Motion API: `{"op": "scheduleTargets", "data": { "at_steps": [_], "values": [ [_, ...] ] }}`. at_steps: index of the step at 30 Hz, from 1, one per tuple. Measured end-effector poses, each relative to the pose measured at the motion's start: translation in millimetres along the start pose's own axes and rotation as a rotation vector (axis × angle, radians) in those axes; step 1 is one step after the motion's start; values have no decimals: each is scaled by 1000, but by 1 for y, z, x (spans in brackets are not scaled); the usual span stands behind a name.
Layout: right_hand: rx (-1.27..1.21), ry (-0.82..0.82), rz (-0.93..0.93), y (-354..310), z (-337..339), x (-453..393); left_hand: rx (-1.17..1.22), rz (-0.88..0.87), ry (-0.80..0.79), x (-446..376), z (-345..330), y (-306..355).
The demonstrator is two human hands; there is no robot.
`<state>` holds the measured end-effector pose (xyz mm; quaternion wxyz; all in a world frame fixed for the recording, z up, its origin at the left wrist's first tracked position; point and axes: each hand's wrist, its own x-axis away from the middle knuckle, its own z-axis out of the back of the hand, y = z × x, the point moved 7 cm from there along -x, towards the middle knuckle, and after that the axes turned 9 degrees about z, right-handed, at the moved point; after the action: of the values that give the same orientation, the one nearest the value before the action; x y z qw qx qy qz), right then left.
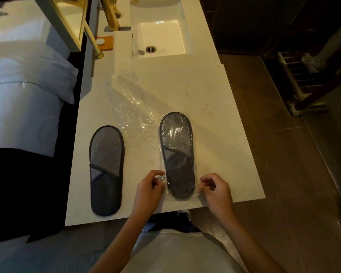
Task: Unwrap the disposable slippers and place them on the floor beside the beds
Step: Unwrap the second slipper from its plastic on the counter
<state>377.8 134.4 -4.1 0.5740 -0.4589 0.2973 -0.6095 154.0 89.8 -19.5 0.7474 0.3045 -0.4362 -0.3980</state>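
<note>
Wrapped slipper (177, 154) lies flat on the countertop (215, 99), well on your side of the sink (159, 32), toe end toward you, sealed in a clear sleeve. Your left hand (149, 189) and right hand (215, 189) flank its near end, fingers curled, each pinching the loose film edge. Bare slipper (106, 170) sits further from the sink, off to your left; empty wrapper (130, 107) lies between sink and slippers. Expect the film to be thin, slick and stretchy: grab the slack at the near edge, not over the slipper. The slipper looks light, soft and floppy, so take it by the sole rim once free. Bed (24, 91) is left of the sink.
</note>
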Motion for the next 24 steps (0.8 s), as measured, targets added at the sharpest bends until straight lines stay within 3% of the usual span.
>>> {"op": "scheduleTargets", "data": {
  "at_steps": [5, 9, 14, 24],
  "values": [
    [-70, -36, -86, 11, -3, 0, 162, 245, -20, -16, -5, 2],
    [-32, 1, -57, 9, 0, -4, 136, 442, -63, -38, -14, 9],
    [-35, 17, -60, 11, 10, -6, 117, 473, -272, -49, -40, 27],
    [-249, 17, 54, 1, 34, -4, 469, 578, -208, -51, -54, 20]
  ]
}}
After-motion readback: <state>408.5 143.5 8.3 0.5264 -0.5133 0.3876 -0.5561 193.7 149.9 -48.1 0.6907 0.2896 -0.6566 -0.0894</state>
